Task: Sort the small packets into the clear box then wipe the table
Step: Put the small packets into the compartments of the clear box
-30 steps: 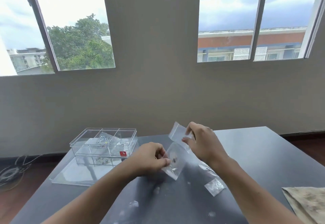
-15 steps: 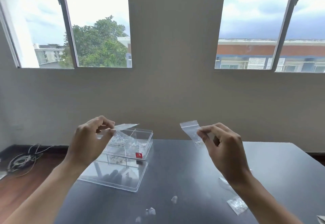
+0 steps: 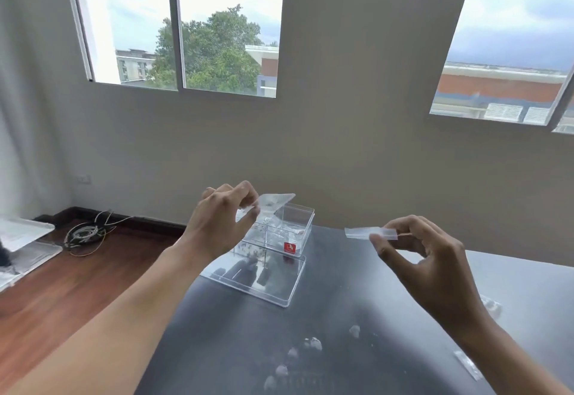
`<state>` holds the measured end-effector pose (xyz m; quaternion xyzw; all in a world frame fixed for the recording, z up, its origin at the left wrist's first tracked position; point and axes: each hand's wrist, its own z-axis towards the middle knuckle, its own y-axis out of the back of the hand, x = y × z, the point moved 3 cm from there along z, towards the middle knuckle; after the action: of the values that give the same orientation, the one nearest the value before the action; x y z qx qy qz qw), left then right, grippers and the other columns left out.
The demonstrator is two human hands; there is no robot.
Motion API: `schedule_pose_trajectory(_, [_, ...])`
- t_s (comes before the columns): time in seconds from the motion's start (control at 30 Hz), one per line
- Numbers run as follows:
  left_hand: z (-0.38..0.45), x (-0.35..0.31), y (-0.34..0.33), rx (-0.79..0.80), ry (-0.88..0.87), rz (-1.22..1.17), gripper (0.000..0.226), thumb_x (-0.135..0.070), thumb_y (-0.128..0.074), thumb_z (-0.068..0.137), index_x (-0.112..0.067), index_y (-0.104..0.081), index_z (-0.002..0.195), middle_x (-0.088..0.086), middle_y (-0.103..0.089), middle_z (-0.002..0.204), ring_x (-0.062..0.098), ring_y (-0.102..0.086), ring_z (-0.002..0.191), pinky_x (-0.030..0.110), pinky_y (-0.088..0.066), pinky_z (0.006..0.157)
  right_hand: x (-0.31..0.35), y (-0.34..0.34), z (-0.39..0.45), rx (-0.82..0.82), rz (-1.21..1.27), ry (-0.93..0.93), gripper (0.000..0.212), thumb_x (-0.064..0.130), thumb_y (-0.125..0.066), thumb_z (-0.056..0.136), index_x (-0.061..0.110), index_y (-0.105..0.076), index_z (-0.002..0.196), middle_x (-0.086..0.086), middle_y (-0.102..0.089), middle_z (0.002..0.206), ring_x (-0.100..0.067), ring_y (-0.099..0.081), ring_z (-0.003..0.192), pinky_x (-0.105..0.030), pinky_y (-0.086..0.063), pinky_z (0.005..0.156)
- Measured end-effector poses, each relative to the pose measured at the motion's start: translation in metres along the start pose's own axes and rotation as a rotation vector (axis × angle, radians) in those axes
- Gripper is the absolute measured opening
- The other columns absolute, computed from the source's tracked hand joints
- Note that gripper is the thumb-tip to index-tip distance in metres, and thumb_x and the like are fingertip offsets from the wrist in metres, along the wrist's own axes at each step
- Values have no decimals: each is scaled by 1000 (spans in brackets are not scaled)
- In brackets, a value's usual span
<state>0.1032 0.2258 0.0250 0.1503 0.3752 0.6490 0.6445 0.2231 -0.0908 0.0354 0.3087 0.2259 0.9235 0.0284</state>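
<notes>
L hand (image 3: pixel 217 227) fingers pinch a clear packet (image 3: pixel 273 202) just above the clear box (image 3: pixel 279 233) on the table (image 3: pixel 357 286); R hand (image 3: pixel 428 258) fingers pinch a 2nd packet (image 3: pixel 357 232), well apart from box.

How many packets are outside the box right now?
4 visible: one packet in the left hand above the clear box, one in the right hand, two on the table at right. The arms may hide more.
</notes>
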Motion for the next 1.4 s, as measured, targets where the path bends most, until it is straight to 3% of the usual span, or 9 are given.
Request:
schedule_pose_trajectory(0.13, [-1,-4,-3,44,-2,-58,22,-23,-64,95,-27,-56,115,-13,-68,78,12,-67,77,41,-50,90,0,-5,-1,37,-42,39,7,23,-75,90,26,-72,84,11,-70,87,-10,-73,84,-39,-58,68])
schedule_pose_trajectory(0.3, [-1,-9,-6,111,-33,31,34,-35,-49,101,-37,-50,134,-15,-65,76,9,-63,80,37,-38,99,-4,-8,-1,63,-45,31,13,16,-76,88,24,-70,80,11,-69,88,-13,-72,87,-43,-60,75])
schedule_pose_trajectory(0.4, [-1,-11,-12,168,-30,125,42,-52,-28,106,-34,-63,119,-10,-67,77,12,-63,91,38,-35,102,-3,-9,-1,84,-35,27,12,14,-76,88,21,-69,81,9,-70,88,-15,-72,88,-41,-60,80])
schedule_pose_trajectory(0.5, [-2,-9,-20,153,-2,143,49,-51,-30,108,-23,-66,91,-10,-69,83,14,-61,95,31,-26,91,1,-11,-2,110,-15,18,11,15,-74,90,21,-70,82,7,-71,88,-15,-73,89,-43,-60,78])
schedule_pose_trajectory(0.7, [-2,-4,-17,33,101,-27,42,-56,-46,97,-26,-75,87,-14,-72,83,8,-65,91,34,-42,91,19,-19,1,113,60,60,13,10,-74,89,19,-71,81,2,-71,86,-18,-71,86,-27,-57,85])
schedule_pose_trajectory(0.8, [-1,1,-14,-57,151,-62,34,-49,-55,90,-24,-79,87,-12,-75,80,13,-70,87,40,-52,91,27,-27,7,147,49,108,14,11,-74,89,22,-70,81,3,-71,89,-18,-72,88,-30,-58,85])
schedule_pose_trajectory(0.93, [1,1,-5,-143,166,13,33,-46,-62,90,-19,-81,91,-6,-77,82,20,-71,83,38,-50,89,33,-48,23,244,-19,198,10,19,-73,91,25,-70,84,8,-71,96,-16,-71,94,-37,-57,83])
schedule_pose_trajectory(1.17, [1,2,-14,-76,141,14,42,-55,-65,91,-21,-70,67,-10,-66,62,13,-63,71,36,-50,81,17,-99,56,390,-115,273,6,28,-63,99,25,-67,96,15,-65,98,-7,-67,95,-33,-54,83])
schedule_pose_trajectory(1.4, [2,7,-13,-115,90,74,21,-48,-59,95,-31,-70,101,-11,-60,100,14,-61,97,34,-40,98,-7,-129,58,607,-264,271,28,57,-43,99,39,-64,103,25,-62,104,-6,-54,108,-38,-41,104])
